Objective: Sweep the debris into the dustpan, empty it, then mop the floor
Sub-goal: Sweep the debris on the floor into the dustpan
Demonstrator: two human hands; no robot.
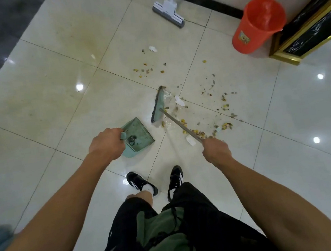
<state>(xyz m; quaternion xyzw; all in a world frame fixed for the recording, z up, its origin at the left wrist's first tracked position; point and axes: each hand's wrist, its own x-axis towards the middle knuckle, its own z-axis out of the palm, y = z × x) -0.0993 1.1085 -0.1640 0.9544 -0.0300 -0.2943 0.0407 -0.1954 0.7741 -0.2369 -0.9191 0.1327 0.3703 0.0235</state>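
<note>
I saw the tiled floor [41, 101] open all around, with free room to the left and toward me. An orange bucket [256, 25] stood at the far right against a gold-framed black cabinet [304, 37], and the mop [168, 14] leaned at the far wall, both well apart from the work. The debris [218, 107] lay scattered in a band to the right of and beyond the broom head [158, 106], some of it under the broom's handle. The broom head's long axis ran away from me, with the dustpan [139, 135] just beside it on the left, mouth facing the bristles, a little dirt already inside. My left hand [106, 144] was wrapped around the dustpan's handle; my right hand [216, 150] gripped the broom stick. I judged the next stroke had to pull leftward, from the debris toward the pan, and the right hand was the nearer to the litter.
</note>
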